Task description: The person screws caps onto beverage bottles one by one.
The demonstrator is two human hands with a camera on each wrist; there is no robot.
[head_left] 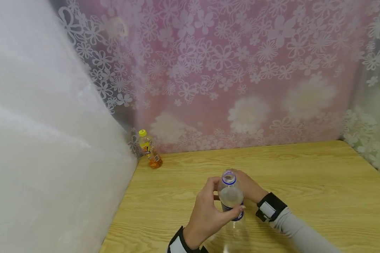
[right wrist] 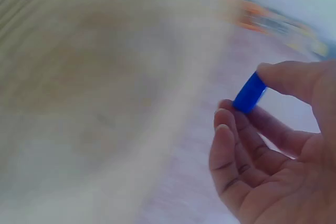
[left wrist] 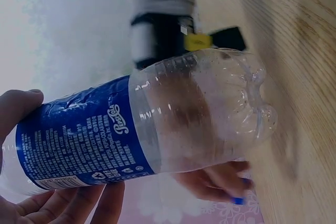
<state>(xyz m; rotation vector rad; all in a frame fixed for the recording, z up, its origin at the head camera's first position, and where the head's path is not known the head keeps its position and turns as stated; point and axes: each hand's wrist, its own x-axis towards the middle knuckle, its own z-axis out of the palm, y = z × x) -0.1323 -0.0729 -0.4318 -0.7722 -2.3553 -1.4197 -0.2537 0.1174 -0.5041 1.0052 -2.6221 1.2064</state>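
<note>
My left hand grips a clear plastic bottle by its blue-labelled upper part, thumb on one side and fingers on the other. The bottle's mouth is uncapped, with a blue ring round the neck. In the left wrist view its blue label faces the camera, and the clear base is a little off the wooden table. Behind the bottle, my right hand is partly hidden in the head view. The right wrist view shows it pinching a blue bottle cap between thumb and fingers.
A bottle with a yellow cap and some orange drink stands at the table's far left corner. The wooden table stretches away to the right. A pink flowered curtain hangs behind, and a white sheet closes off the left.
</note>
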